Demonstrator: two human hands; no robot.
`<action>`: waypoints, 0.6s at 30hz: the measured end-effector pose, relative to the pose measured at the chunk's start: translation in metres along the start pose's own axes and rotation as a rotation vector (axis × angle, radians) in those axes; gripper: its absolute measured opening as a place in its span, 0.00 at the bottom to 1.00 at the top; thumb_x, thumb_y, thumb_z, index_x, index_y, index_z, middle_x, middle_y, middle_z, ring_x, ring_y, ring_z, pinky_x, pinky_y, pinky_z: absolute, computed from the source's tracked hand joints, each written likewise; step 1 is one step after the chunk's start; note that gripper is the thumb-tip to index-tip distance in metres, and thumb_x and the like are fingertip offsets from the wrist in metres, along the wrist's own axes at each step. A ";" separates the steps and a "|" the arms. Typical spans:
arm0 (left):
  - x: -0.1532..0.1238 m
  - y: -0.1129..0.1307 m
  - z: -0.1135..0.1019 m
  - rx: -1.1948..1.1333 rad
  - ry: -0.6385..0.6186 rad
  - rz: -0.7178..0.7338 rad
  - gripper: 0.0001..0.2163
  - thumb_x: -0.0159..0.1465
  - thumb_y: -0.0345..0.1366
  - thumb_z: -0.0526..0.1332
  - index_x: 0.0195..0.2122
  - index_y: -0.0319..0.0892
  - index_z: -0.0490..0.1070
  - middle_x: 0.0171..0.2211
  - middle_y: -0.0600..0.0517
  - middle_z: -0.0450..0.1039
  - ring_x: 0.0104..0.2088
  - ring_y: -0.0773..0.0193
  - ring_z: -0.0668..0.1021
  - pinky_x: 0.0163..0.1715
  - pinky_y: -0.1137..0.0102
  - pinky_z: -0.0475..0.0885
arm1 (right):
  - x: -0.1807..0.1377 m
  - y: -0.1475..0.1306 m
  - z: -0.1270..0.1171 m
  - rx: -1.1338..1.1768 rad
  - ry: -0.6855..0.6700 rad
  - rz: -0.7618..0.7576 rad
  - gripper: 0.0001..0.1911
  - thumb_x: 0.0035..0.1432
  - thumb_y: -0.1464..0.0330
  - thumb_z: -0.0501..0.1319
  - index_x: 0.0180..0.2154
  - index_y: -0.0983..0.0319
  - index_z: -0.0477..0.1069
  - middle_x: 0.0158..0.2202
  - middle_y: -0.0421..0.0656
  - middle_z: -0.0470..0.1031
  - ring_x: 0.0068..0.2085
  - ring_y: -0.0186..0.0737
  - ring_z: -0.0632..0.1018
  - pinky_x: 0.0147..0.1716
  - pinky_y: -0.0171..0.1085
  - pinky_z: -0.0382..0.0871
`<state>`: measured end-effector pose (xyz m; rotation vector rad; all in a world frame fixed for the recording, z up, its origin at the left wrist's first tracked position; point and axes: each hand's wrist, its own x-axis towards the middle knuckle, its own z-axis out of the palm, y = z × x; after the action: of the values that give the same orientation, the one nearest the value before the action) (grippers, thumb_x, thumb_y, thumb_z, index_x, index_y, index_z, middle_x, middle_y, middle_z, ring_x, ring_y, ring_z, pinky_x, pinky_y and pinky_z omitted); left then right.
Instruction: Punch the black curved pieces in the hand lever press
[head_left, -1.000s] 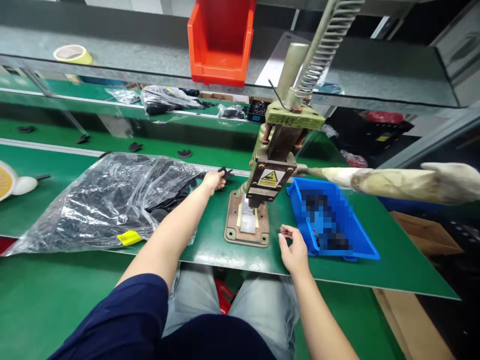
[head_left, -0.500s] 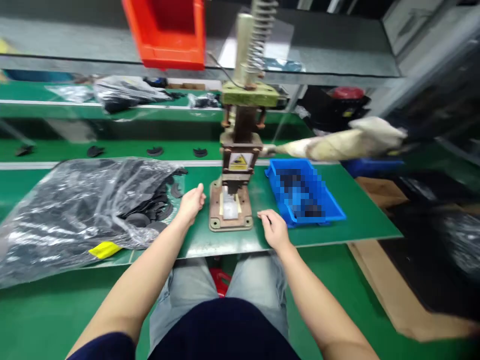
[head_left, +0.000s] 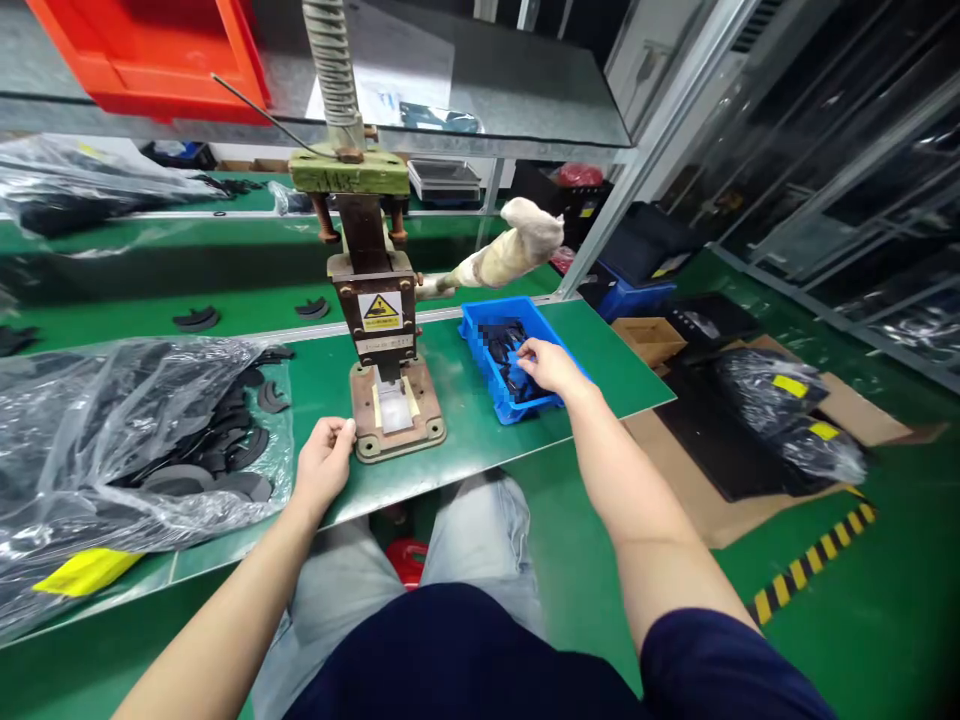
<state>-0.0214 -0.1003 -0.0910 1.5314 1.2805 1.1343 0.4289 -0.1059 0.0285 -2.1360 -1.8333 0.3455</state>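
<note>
My right hand (head_left: 553,366) reaches into the blue bin (head_left: 517,410), its fingertips drawn together among small dark parts (head_left: 501,350). Part of the bin's contents is blurred, and what the fingertips grip, if anything, cannot be made out. Beside the left edge of the press's base plate (head_left: 435,432), my left hand (head_left: 325,462) rests on the green table with curled fingers and no object visible in it. The hand press (head_left: 375,270) stands upright, its dark punch over a whitish block (head_left: 395,412) in the base. Its lever (head_left: 502,258), wrapped in pale cloth, points right.
A clear plastic bag (head_left: 172,400) spilling dark curved pieces (head_left: 225,430) covers the table's left side. Several similar pieces lie along the back strip (head_left: 255,325). An orange bin (head_left: 161,60) sits on the upper shelf. Cardboard and bagged goods (head_left: 772,385) lie on the right.
My right hand has moved from beside the press base into the blue bin. My left hand stays close to the base's left side. The view has turned to the right.
</note>
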 end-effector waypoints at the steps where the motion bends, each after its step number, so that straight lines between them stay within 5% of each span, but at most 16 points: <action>1: 0.000 0.000 0.000 0.003 -0.007 0.004 0.17 0.71 0.55 0.62 0.40 0.45 0.71 0.30 0.55 0.73 0.30 0.63 0.74 0.33 0.68 0.70 | 0.011 0.007 -0.002 -0.052 -0.056 0.031 0.20 0.70 0.54 0.63 0.52 0.63 0.75 0.51 0.47 0.81 0.50 0.40 0.82 0.55 0.48 0.80; 7: 0.000 0.000 0.000 0.022 -0.044 0.015 0.17 0.71 0.55 0.61 0.38 0.45 0.71 0.30 0.55 0.72 0.31 0.62 0.74 0.36 0.67 0.70 | 0.053 0.003 0.012 -0.274 -0.279 0.125 0.22 0.69 0.55 0.64 0.58 0.61 0.73 0.58 0.48 0.77 0.56 0.43 0.80 0.57 0.50 0.80; 18: 0.003 0.013 0.002 -0.031 -0.029 -0.028 0.17 0.67 0.55 0.65 0.32 0.46 0.73 0.28 0.54 0.72 0.31 0.61 0.73 0.36 0.69 0.67 | 0.065 -0.020 0.021 -0.468 -0.370 0.253 0.25 0.68 0.55 0.66 0.58 0.64 0.73 0.58 0.50 0.76 0.56 0.45 0.80 0.57 0.50 0.80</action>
<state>-0.0165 -0.0998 -0.0784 1.4975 1.2564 1.1053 0.4125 -0.0371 0.0175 -2.7954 -1.9920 0.4262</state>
